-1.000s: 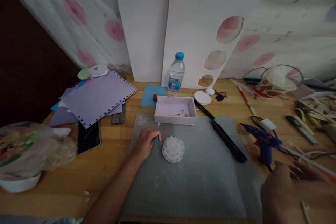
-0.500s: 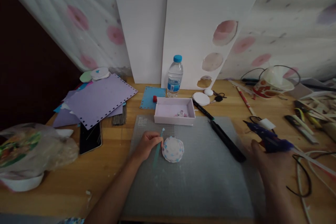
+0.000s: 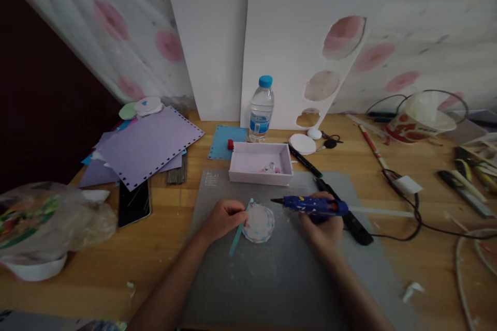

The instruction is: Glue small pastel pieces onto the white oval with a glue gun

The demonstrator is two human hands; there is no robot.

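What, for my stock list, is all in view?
table: 1, brown, foreground
mat: 1, grey, on table
round piece: 1, white/blue, on mat
box: 1, pale pink, mat's far edge
bottle: 1, clear, behind box
boards: 2+, white, behind bottle
curtain: 1, white/pink, background
paper stack: 1, mostly purple, back left
phone: 1, black, partly under stack
plastic bag: 1, clear, left
long tool: 1, black, mat's right side
marker: 1, black, right of box
tub: 1, white/red, back right
small clutter: uncounted, mixed, right
strip: 1, teal, near round piece
glue gun: 1, blue, over mat
left grip: 1, bare, on strip
right grip: 1, bare, on glue gun
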